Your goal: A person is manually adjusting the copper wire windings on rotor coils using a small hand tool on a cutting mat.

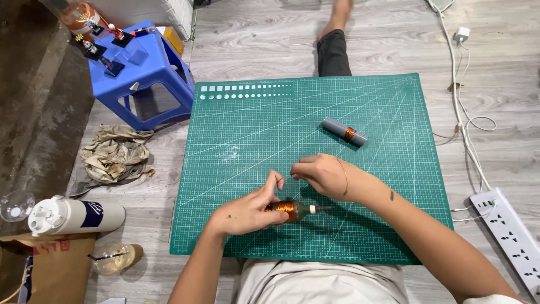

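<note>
The left hand (247,211) is gripping a coil (284,210) of copper wire wound on a small rod, holding it just above the green mat (253,129) on the floor. The coil is sticking out to the right of the left hand's fingers, just below the right hand (322,175). The right hand is pinching a thin wire (344,175), fingers curled, hovering just beyond the coil. A grey tube (343,131) with a copper band is lying on the mat further out, well apart from both hands.
</note>
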